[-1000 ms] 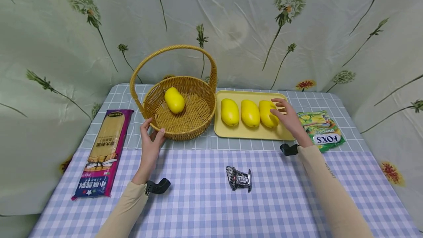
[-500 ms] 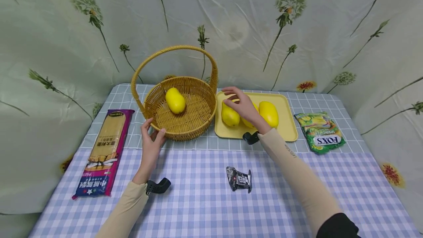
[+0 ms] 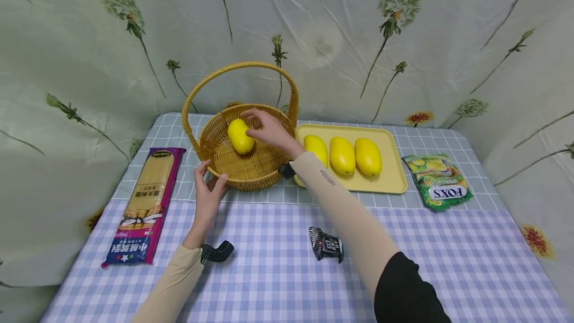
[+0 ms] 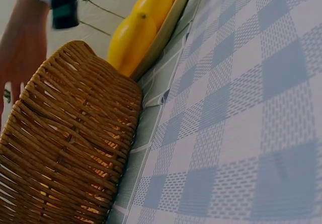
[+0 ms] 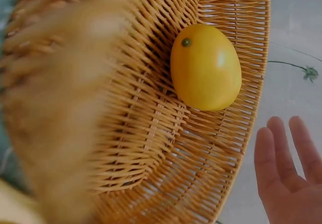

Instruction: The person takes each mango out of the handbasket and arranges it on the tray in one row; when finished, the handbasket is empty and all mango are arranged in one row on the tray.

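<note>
A woven basket [image 3: 244,183] with a tall handle holds one yellow mango [image 3: 240,137], lying toward its left side. My left hand [image 3: 207,203] rests against the basket's front-left rim, thumb and fingers spread. My right hand [image 3: 271,130] hovers over the basket beside that mango, its fingers loosely bent. In the right wrist view the right hand [image 5: 289,178] shows spread fingers, apart from the mango [image 5: 206,68]. The left wrist view shows the basket's wall [image 4: 75,128] up close; the left fingers are out of sight there.
Right of the basket, a yellow tray [image 3: 394,173] carries three mangoes [image 3: 342,156], one partly behind my right arm. A green FOX'S bag [image 3: 439,181] lies farther right. Spaghetti in a purple pack [image 3: 142,206] is at left. A small black packet [image 3: 326,244] lies in front.
My right hand has moved left from the rightmost mango on the tray, across the others, to above the basket. The left hand has stayed at the basket's rim.
</note>
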Available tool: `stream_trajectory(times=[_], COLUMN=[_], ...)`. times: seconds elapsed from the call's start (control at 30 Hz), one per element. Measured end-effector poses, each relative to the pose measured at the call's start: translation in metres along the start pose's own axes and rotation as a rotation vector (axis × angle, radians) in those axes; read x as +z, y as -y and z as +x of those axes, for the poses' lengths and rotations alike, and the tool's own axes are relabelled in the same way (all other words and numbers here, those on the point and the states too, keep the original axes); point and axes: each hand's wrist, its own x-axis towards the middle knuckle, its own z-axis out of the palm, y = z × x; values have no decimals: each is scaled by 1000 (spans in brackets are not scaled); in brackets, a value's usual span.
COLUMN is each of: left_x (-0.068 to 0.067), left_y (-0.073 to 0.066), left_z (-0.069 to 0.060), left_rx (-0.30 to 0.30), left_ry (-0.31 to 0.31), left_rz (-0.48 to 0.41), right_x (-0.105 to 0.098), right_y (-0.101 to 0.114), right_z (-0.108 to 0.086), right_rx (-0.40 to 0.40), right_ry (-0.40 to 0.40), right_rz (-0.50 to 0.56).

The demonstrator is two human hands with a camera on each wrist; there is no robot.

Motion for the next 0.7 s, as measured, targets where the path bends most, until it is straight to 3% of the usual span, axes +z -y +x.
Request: stream_trajectory(times=[0.23, 0.53, 0.7], left_x=[2, 1, 0], left_y=[0, 0, 0], left_z=[0, 1, 1], left_rx=[-5, -9, -9], left_ry=[6, -8, -13], left_rz=[-3, 30, 31], right_x=[13, 26, 26], right_y=[4, 2, 0], right_z=[18, 28, 29], right_rx=[62, 136, 169], right_ry=[80, 262, 302], right_rz=[-96, -256, -319])
